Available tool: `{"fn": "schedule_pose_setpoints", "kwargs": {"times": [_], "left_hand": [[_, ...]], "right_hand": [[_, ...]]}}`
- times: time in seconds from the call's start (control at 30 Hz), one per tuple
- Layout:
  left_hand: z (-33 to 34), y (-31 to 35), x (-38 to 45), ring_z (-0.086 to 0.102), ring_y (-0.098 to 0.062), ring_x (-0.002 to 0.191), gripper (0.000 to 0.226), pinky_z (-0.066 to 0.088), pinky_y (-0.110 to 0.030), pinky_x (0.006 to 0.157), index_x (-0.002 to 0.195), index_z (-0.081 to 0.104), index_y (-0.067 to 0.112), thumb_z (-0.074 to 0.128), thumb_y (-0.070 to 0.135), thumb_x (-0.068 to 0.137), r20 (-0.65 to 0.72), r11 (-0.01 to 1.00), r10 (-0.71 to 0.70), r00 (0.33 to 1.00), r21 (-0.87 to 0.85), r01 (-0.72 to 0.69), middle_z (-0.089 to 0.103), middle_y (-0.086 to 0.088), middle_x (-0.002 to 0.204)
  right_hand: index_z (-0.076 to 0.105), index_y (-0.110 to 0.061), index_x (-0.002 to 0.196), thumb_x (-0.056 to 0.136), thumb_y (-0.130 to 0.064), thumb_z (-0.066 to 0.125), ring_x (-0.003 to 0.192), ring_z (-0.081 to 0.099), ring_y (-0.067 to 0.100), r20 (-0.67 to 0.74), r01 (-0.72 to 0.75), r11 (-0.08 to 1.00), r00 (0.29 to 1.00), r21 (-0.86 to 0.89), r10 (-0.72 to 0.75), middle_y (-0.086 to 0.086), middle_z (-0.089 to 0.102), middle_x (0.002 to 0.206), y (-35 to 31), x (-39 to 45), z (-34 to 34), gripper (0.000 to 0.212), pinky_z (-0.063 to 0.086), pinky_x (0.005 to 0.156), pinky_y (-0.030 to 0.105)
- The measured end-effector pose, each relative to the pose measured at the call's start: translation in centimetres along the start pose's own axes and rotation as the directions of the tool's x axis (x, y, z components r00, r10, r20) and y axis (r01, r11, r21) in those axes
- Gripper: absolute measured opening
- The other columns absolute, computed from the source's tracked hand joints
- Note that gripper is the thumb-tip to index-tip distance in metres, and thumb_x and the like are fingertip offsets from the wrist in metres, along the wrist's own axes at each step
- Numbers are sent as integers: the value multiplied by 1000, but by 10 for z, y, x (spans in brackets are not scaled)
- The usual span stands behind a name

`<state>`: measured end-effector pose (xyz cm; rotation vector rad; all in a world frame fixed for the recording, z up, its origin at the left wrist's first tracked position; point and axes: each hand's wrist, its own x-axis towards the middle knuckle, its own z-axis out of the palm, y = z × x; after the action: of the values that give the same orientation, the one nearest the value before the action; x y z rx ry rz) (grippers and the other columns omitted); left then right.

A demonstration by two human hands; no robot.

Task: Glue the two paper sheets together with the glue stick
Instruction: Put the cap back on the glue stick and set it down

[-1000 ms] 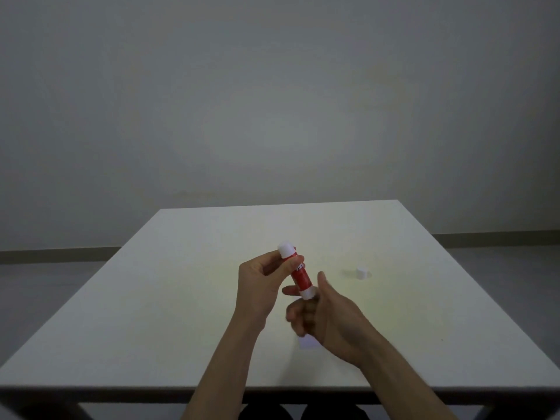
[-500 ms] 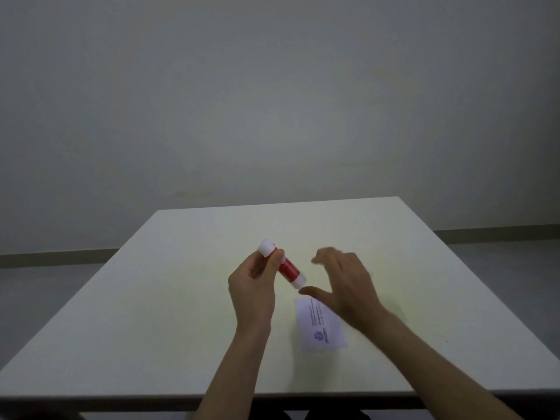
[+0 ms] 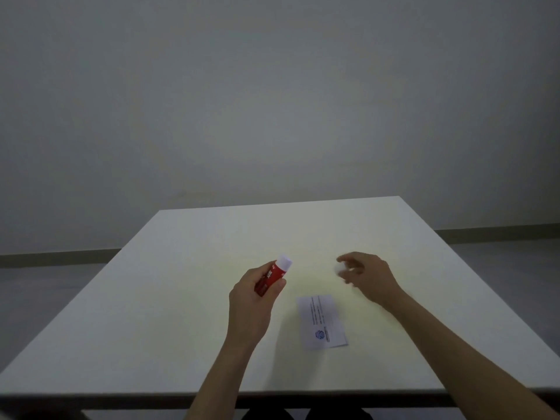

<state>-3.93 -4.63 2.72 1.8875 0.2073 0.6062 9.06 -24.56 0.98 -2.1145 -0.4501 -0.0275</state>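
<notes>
My left hand [image 3: 251, 294] grips a red glue stick [image 3: 272, 275], which tilts with its white end up and to the right. On the white table [image 3: 151, 313], between my arms, lies a small white paper sheet [image 3: 321, 321] with printed lines and a blue logo. I can make out only this one sheet. My right hand [image 3: 368, 275] is stretched past the paper, blurred. Its thumb and fingers are curled around a small white cap [image 3: 340, 269] at the fingertips.
The table's near edge [image 3: 272, 395] runs just under my forearms. A grey wall rises behind the table's far edge, and grey floor shows at both sides.
My right hand let go of the glue stick's lower end and reached right and forward to the white cap. My left hand swung the glue stick left and tilted it. The paper came into view.
</notes>
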Motion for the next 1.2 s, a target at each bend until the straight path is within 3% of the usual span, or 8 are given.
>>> {"fn": "schedule_pose_setpoints", "kwargs": {"times": [0.13,0.37,0.53,0.67,0.73,0.87,1.07,1.2], "left_hand": [[-2,2,1,61,7,80,30,45,-10,67,94,60,43,69,17,82,5,998,24,1000,60,-24,64,23,87],[-14,7,-3,61,13,76,34,46,-3,67,102,67,36,73,13,78,91,981,122,988,138,-133,64,30,80],[-13,10,-7,59,16,76,31,42,0,67,106,71,20,75,15,75,99,962,172,980,199,-189,62,29,81],[-12,11,-6,60,15,77,26,44,-1,68,99,70,21,76,16,74,63,964,165,984,200,-174,63,27,77],[-11,10,-6,61,13,75,27,46,-3,68,97,68,24,78,19,72,59,958,157,986,234,-167,62,28,75],[-1,2,-7,61,3,68,27,47,-11,65,88,62,29,80,23,69,51,942,115,992,312,-125,60,24,70],[5,-19,37,66,-22,77,39,53,-39,71,85,48,14,81,21,68,-53,967,-84,995,236,94,69,0,85],[10,-33,65,65,-32,79,40,53,-44,72,85,45,8,81,16,68,-152,975,-171,973,117,190,65,-8,83]], "right_hand": [[67,-18,98,78,-4,69,75,72,16,137,115,882,971,458,-198,2,75,83,-65,-23,5,24,55,62,18],[70,-16,93,83,-19,67,61,63,1,165,348,931,917,110,-363,-9,68,74,-101,-34,8,12,51,63,14],[46,-19,55,88,-58,39,44,36,12,109,303,853,953,-425,-284,-2,45,50,-102,-31,14,51,30,47,24],[52,-30,110,86,-33,60,67,55,8,230,455,889,872,-56,-432,-14,57,88,-104,-33,9,25,45,59,14],[59,-21,92,88,-26,58,65,52,8,172,482,872,869,-85,-463,-8,58,82,-104,-36,14,6,44,60,20],[46,-12,56,90,-58,33,48,36,16,36,279,805,951,-523,-306,1,43,51,-104,-34,28,59,32,51,29],[66,-10,84,95,-36,40,60,57,20,-87,231,950,963,-208,-254,2,64,65,-85,-40,19,38,48,61,37],[67,-20,86,93,-21,49,52,47,4,-107,172,974,976,-149,-189,-7,66,81,-56,-51,13,20,38,60,18]]}}
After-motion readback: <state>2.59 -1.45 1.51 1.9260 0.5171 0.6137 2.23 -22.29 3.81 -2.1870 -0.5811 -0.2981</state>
